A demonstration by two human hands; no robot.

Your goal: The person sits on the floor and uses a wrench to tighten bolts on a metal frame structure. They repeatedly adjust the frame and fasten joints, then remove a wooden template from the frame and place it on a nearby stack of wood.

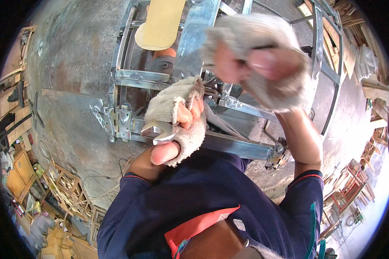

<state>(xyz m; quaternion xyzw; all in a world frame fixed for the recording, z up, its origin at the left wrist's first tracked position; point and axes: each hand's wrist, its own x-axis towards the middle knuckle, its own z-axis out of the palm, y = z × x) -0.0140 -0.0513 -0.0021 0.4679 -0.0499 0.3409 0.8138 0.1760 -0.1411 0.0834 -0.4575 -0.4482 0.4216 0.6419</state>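
Silver wrench, held in left hand, end between fingers and thumb

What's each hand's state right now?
Left hand: closed, holding a wrench.
Right hand: motion-blurred; its grip can't be told.

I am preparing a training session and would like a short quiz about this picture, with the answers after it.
1. Which hand holds the wrench?
2. True or false: the glove on that hand covers the tip of the thumb.
3. The frame near the hands looks made of: A) wood, B) metal, C) cloth.

Key: 1. The left hand. 2. False; the tip is bare. 3. B.
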